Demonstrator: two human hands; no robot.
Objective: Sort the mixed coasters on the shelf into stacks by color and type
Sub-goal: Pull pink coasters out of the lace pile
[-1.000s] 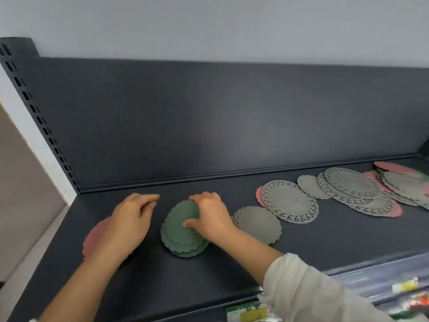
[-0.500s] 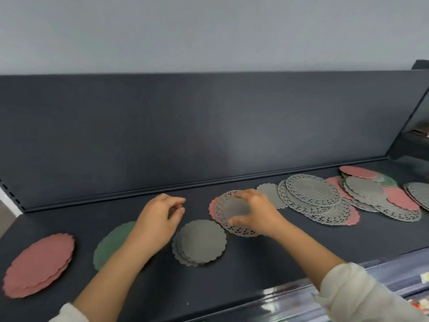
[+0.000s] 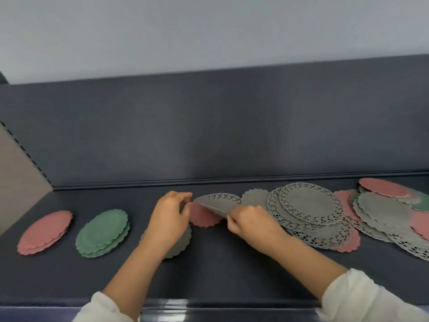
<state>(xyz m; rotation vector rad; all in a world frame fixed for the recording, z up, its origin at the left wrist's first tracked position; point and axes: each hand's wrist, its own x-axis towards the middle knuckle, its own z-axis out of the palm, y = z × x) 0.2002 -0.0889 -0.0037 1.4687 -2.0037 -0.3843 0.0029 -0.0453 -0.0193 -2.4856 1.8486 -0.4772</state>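
Grey lace, lifted and tilted, sits at the middle of the scene: the grey lace coaster (image 3: 219, 203) is raised off the shelf (image 3: 232, 275) with its near edge up and its far edge dipping toward the back panel (image 3: 209, 135). The right hand (image 3: 253, 221) pinches that near edge between thumb and curled fingers, knuckles toward the camera. The left hand (image 3: 169, 219) has its fingers bent and drawn in, fingertips (image 3: 188, 196) right at the coaster's left edge; whether they actually grip it or only touch it I cannot tell.

Directly under the raised coaster lies a single pink coaster (image 3: 204, 217) with a scalloped rim, flat on the shelf, partly covered by both hands. Beneath the left hand's palm and wrist is the grey scalloped stack (image 3: 181, 244), mostly hidden. To its left, apart from it, stands the green stack (image 3: 102, 233), its layers slightly fanned, and further left again the pink stack (image 3: 45, 232), near the shelf's end.

To the right of the right hand, a lone grey scalloped coaster (image 3: 254, 197) lies toward the back, its right side tucked under the lace pile (image 3: 306, 205), several overlapping grey lace rounds with a pink rim showing at the front. Beyond that, the mixed heap (image 3: 383, 212) of grey, pink and green coasters runs to the frame's right edge, unsorted. White sleeves (image 3: 362, 296) cover both forearms near the bottom of the view.
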